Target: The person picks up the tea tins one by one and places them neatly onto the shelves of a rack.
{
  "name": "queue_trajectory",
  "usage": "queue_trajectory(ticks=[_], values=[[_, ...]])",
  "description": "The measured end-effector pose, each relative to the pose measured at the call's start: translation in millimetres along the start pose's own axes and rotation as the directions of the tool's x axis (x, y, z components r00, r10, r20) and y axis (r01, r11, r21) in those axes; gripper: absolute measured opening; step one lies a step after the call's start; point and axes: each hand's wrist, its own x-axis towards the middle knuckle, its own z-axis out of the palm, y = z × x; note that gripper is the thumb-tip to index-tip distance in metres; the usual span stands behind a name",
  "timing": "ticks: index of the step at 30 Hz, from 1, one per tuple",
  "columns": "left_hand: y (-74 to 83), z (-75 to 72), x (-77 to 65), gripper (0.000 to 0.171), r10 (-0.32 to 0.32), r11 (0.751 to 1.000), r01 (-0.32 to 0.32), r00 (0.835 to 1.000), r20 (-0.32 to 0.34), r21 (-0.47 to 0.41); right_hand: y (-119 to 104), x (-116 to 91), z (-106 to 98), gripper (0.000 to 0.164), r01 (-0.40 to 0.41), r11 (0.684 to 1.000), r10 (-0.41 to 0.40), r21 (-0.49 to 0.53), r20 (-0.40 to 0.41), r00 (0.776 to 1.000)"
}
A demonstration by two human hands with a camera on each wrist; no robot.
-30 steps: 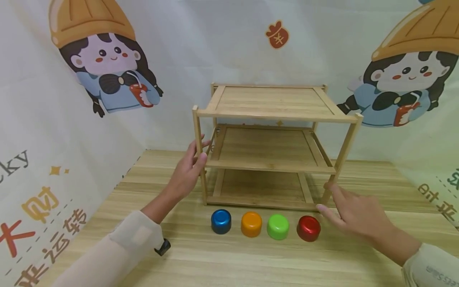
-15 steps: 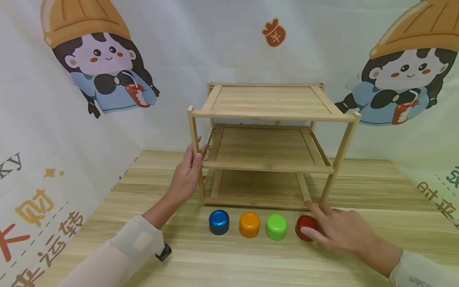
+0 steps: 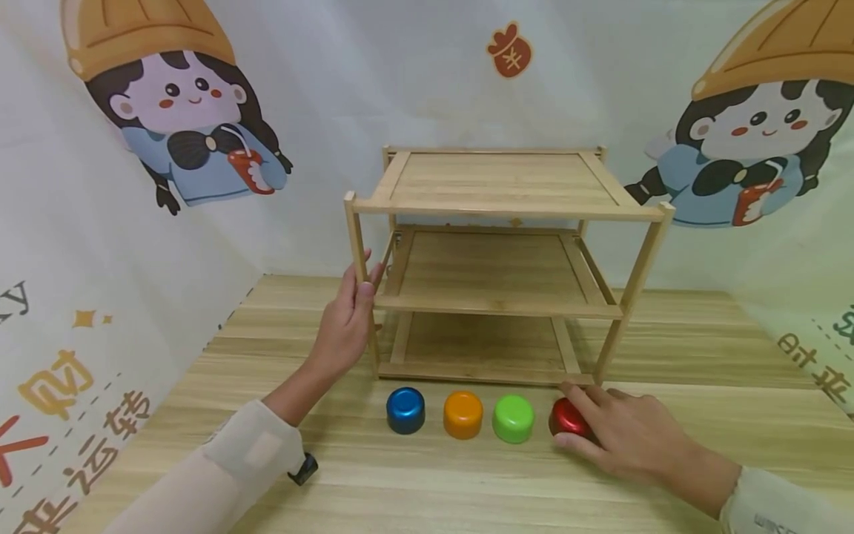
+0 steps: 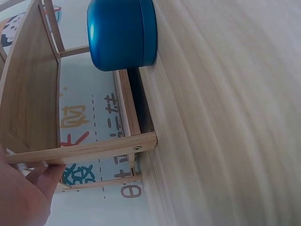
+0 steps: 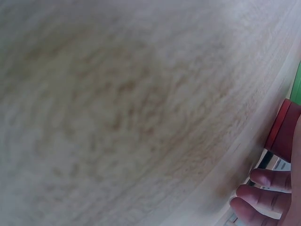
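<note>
My left hand (image 3: 342,330) grips the front left post of a three-tier wooden shelf (image 3: 500,182), thumb in front and fingers behind. In the head view my right hand (image 3: 643,439) holds the red canister (image 3: 569,417) between thumb and fingers, covering its right side. The canister is small, round and shiny, and stands just before the shelf's lower front edge. A green canister (image 3: 514,419), an orange canister (image 3: 462,415) and a blue canister (image 3: 405,410) stand left of it in a row. Close up in the left wrist view is the blue canister (image 4: 120,35).
The shelf's middle board (image 3: 494,271) and bottom board (image 3: 483,341) lie under the top one. A wood-grain table (image 3: 427,489) carries everything. Printed cloth (image 3: 333,89) hangs behind and along both sides. A black strap end (image 3: 304,469) sticks out at the left sleeve.
My right hand has moved left from the shelf's front right post to the red canister and closed round it. My left hand stays on its post. The head view has shifted slightly.
</note>
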Motion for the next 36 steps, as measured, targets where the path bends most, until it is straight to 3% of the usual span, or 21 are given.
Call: queue_trajectory(ticks=[36], values=[[0.5, 2.7, 0.1, 0.049, -0.006, 1.000, 0.007, 0.999, -0.035, 0.015, -1.6, -2.4, 5.8, 0.056, 0.066, 0.997, -0.068, -0.032, -0.060, 0.996]])
